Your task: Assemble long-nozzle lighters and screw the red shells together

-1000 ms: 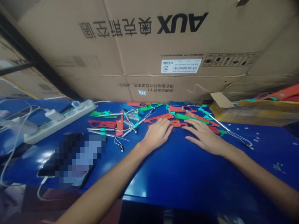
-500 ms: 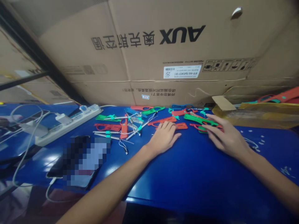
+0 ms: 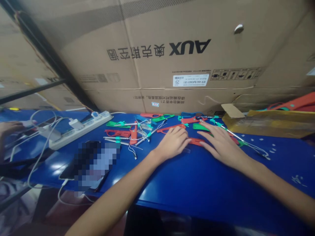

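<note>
Left of centre I count two long green plastic handle shells (image 3: 119, 125). Mid-frame, my left hand (image 3: 173, 141) is loosely curled; I cannot tell what it holds. One flat orange-red plastic handle piece (image 3: 196, 142) lies between it and my right hand (image 3: 220, 141), fingers spread. I seem to be handling that piece; lifting it would call for a pinch.

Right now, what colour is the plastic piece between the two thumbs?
The plastic piece is orange-red, shown in the head view.
</note>
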`<state>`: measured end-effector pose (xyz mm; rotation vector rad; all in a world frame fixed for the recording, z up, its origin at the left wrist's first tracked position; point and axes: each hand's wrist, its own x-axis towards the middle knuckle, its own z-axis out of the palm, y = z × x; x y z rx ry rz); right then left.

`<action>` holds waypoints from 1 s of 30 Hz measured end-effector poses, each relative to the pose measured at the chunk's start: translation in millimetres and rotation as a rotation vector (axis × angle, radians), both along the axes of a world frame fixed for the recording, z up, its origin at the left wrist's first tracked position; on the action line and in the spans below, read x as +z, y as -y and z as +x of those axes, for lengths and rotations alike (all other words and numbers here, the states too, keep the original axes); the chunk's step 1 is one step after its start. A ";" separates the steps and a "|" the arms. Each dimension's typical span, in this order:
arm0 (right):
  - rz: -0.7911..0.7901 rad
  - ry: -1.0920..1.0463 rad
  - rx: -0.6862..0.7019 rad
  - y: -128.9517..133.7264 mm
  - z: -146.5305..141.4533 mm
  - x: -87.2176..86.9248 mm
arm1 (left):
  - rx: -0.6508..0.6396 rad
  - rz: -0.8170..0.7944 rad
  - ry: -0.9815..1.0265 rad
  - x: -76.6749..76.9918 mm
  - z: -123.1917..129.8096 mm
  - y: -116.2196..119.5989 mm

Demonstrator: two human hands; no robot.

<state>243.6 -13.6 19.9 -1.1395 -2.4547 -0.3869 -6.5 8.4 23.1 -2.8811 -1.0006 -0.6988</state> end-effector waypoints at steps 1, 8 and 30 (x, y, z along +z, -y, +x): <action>-0.017 -0.007 0.007 -1.8 -5.1 -0.6 | 0.032 -0.014 -0.008 3.2 -6.2 -3.8; 0.006 -0.189 0.064 -8.6 -38.9 -19.4 | 0.344 -0.130 -0.210 21.8 -82.7 -36.3; -0.308 -0.237 0.150 -14.6 -18.3 -30.7 | 0.317 -0.299 -0.072 34.1 -84.9 -34.1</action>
